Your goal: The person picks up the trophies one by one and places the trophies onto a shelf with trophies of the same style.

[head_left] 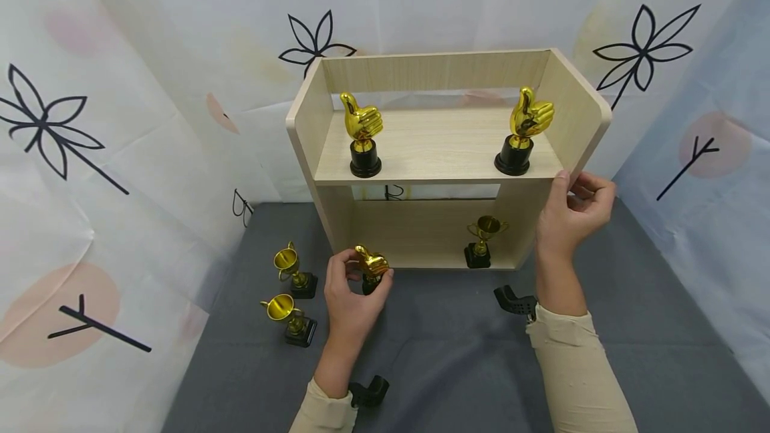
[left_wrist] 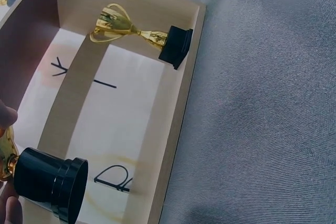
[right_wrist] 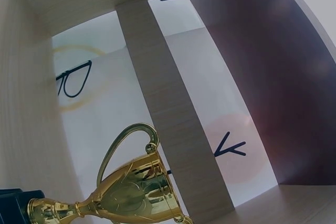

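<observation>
My left hand [head_left: 351,306] grips a gold thumbs-up trophy [head_left: 372,264] in front of the lower compartment's left part. In the left wrist view the trophy's black base [left_wrist: 51,181] hangs tilted, with fingertips at its gold part. My right hand [head_left: 574,212] touches the right side panel of the wooden shelf [head_left: 445,182] around middle-board height, thumb near the board's front edge. A gold cup trophy [head_left: 486,234] stands at the right of the lower compartment. On the upper board stand a thumbs-up trophy [head_left: 363,132] at left and another thumbs-up trophy [head_left: 522,132] at right.
Left of the shelf, a gold cup trophy [head_left: 289,270] and a second cup trophy [head_left: 291,319] stand on the grey cloth [head_left: 445,366]. A printed white curtain [head_left: 180,32] hangs behind and at the sides. Each wrist carries a black mount [head_left: 370,391].
</observation>
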A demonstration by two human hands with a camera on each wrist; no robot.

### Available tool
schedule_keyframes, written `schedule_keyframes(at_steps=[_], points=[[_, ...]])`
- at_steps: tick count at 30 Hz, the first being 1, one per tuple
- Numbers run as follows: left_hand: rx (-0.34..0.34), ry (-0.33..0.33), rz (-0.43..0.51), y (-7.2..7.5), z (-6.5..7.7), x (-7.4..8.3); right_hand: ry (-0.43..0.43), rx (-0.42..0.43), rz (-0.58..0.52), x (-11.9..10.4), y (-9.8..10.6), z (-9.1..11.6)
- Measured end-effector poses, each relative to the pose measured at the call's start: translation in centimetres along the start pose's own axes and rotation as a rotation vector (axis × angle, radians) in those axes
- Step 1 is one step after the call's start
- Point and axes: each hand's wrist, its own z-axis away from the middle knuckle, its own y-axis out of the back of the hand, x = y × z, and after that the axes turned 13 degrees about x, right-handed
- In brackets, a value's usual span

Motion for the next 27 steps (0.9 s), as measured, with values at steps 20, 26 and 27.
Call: schedule_keyframes(at_steps=[20, 26, 27], points=[[0.003, -0.023, 0.044, -0.4, -0.6, 0.9, 0.018, 0.000, 0.009, 0.4, 0.1, -0.1], [0.002, -0.037, 0.053, -0.4, -0.8, 1.1, 0.015, -0.001, 0.012, 0.4, 0.1, -0.1], [0.003, -0.040, 0.055, -0.4, -0.8, 1.2, 0.012, 0.001, 0.012, 0.8, 0.1, -0.2]])
